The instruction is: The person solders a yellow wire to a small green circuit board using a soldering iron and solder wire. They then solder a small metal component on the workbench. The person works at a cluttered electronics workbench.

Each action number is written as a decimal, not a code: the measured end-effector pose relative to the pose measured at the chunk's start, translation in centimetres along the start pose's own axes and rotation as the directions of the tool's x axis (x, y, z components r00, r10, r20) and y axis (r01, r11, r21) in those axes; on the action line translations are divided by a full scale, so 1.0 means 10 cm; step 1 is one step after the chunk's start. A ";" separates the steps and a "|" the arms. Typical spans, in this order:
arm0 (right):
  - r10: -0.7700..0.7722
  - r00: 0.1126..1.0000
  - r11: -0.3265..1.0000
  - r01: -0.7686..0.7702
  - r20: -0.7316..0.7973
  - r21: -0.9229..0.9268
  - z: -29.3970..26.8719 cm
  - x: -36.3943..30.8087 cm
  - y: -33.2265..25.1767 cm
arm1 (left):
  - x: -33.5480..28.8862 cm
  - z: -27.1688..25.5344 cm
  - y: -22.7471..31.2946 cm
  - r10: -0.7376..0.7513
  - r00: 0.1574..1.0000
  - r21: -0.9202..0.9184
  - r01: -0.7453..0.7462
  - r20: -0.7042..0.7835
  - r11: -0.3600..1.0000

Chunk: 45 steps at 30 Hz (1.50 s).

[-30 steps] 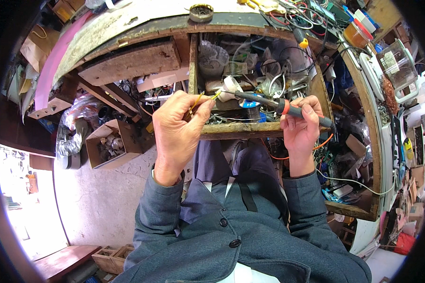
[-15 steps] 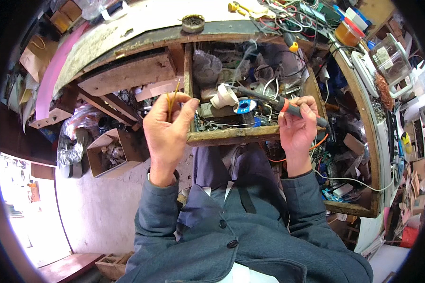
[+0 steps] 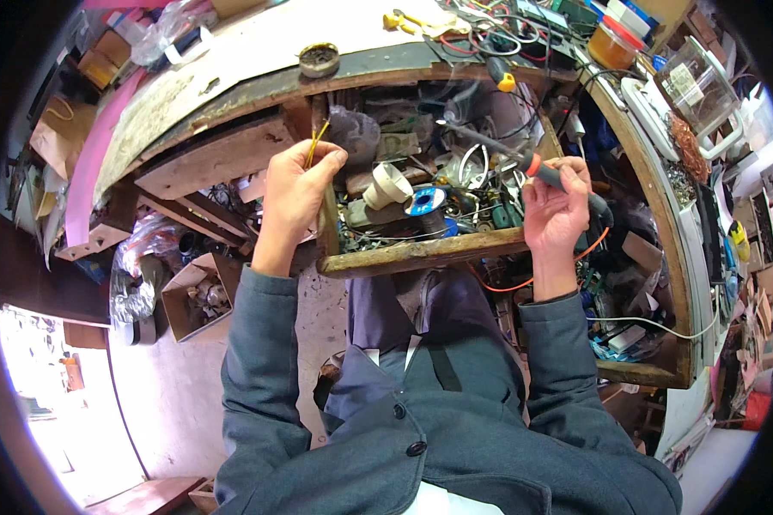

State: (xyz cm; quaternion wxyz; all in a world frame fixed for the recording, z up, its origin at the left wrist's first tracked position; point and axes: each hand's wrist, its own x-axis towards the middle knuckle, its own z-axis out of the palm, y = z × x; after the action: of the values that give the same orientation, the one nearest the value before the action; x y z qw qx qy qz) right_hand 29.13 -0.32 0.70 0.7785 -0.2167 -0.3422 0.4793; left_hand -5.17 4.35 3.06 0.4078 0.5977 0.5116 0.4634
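My left hand [image 3: 299, 193] is closed, thumb and fingers pinching thin yellow wires [image 3: 316, 144] whose ends stick up above the fingertips. It is at the left side of an open wooden drawer [image 3: 421, 256]. My right hand [image 3: 558, 206] grips a soldering iron [image 3: 545, 172] by its dark handle with a red collar. The iron's metal shaft points up and left over the drawer, with faint smoke near the tip. Below the tip, inside the drawer, lie a white cup-shaped fitting [image 3: 388, 186] and a solder spool [image 3: 425, 202] with a blue label.
A round tin [image 3: 319, 60] of dark material stands on the bench edge [image 3: 258, 93]. Tangled wires [image 3: 507, 34] and a red-lidded jar [image 3: 616, 43] lie at the back right. Another cluttered compartment [image 3: 636, 283] is on the right; a cardboard box [image 3: 202, 296] stands at lower left.
The view has shifted slightly. The soldering iron's tip has moved up and away from the white fitting. My left hand, still pinching the wires, has turned and risen a little.
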 end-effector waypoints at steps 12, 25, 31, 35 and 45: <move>-0.006 1.000 0.995 0.009 0.031 -0.098 0.08 -0.02 0.00 | 0.44 0.27 -0.14 -0.136 0.974 0.175 0.104 0.182 0.979; -0.016 0.998 1.000 0.017 0.060 -0.019 0.05 -0.02 0.01 | 0.46 0.33 -0.12 -0.190 0.950 0.469 0.054 0.246 0.882; 0.002 0.997 1.000 -0.002 0.078 0.002 0.02 -0.01 0.01 | 0.50 0.37 -0.15 -0.254 0.900 0.345 0.127 0.355 0.930; -0.004 0.998 1.000 0.005 0.067 -0.018 0.02 -0.01 -0.01 | 0.45 0.29 -0.13 -0.298 0.894 0.336 0.181 0.336 0.924; 0.018 0.999 1.000 -0.018 0.036 0.002 0.04 0.01 0.00 | 0.31 0.16 -0.06 -0.102 0.907 0.095 0.069 0.408 0.993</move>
State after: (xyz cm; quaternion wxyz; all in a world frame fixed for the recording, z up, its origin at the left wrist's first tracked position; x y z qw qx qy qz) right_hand 28.83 -0.27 1.03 0.7683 -0.2102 -0.3536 0.4904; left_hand -3.61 7.53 2.51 0.5027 0.6744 0.4575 0.2883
